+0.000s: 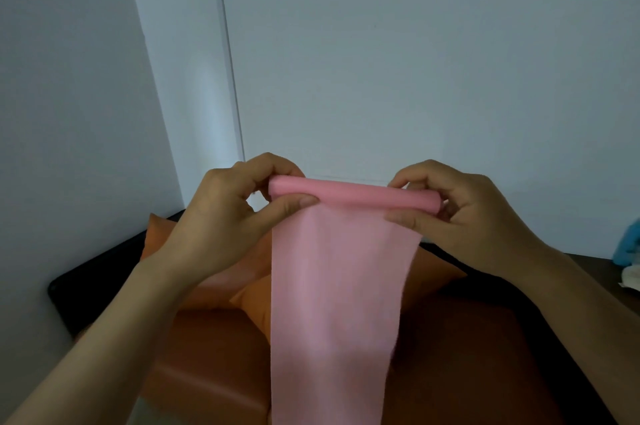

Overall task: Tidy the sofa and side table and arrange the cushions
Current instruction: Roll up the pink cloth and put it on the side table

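Observation:
A long pink cloth [332,303] hangs in front of me, its top end rolled into a tight tube. My left hand [225,216] pinches the roll's left end and my right hand [460,213] pinches its right end, both held up in the air. Below and behind the cloth lie orange cushions [249,296] on the orange-brown sofa seat [214,355]. The cloth hides the middle of the cushions.
A dark sofa frame edge [86,272] runs along the left, against a white wall [381,61]. At the far right, a dark surface [602,268] holds a blue cloth [628,244] and something white [632,279], both cut off by the frame edge.

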Tool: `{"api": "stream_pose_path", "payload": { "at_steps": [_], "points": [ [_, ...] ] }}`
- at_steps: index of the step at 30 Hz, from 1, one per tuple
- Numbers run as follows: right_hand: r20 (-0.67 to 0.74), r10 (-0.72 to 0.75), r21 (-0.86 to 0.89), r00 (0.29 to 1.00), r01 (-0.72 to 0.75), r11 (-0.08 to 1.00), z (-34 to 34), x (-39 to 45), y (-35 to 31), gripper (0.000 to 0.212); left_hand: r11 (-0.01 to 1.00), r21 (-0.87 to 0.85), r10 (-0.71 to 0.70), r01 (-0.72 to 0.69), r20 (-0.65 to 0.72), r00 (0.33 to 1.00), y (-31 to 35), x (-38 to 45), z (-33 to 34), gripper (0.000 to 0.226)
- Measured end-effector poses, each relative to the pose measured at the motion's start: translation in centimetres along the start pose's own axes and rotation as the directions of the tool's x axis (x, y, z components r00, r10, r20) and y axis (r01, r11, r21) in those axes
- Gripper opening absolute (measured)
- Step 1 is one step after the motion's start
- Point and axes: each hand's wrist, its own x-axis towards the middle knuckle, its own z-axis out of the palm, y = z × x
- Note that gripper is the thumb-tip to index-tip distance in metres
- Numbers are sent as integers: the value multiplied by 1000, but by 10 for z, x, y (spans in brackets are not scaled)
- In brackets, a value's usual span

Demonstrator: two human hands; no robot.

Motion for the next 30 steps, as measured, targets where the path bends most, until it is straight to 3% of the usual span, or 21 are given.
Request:
{"api": "stream_pose_path", "payload": {
  "at_steps": [4, 7, 11, 15, 23, 27, 30],
  "points": [
    [-5, 35, 6, 999, -35, 999, -3, 1, -2, 21, 1000, -15, -1, 1, 15, 1000, 0, 0, 0, 22],
    [48, 63, 33, 997, -65, 997, -6, -1, -3, 29, 1000, 9, 7, -7, 48, 999, 2, 0, 0, 32],
    [39, 59, 71, 997, -61, 996, -11, -2, -8, 25, 999, -40, 6, -2, 95, 995, 6, -2, 0, 21],
    [23, 76, 72, 997, -78, 994, -17, -6, -12, 35, 997, -67, -43, 48, 76, 996, 8, -2, 1, 19],
    [9, 80, 5, 997, -80, 997, -22, -8, -13, 26, 999, -44, 20, -20, 3, 1000, 15, -1, 4, 32],
    [22, 86, 37, 996, -87, 996, -27, -11, -15, 28, 997, -25, 69, -70, -25, 997, 20, -1, 3, 24],
    [-12, 82, 57, 997, -81, 995, -28, -12, -17, 31, 999, -22, 27, -28, -6, 1000, 20, -3, 4, 17]
  ]
}}
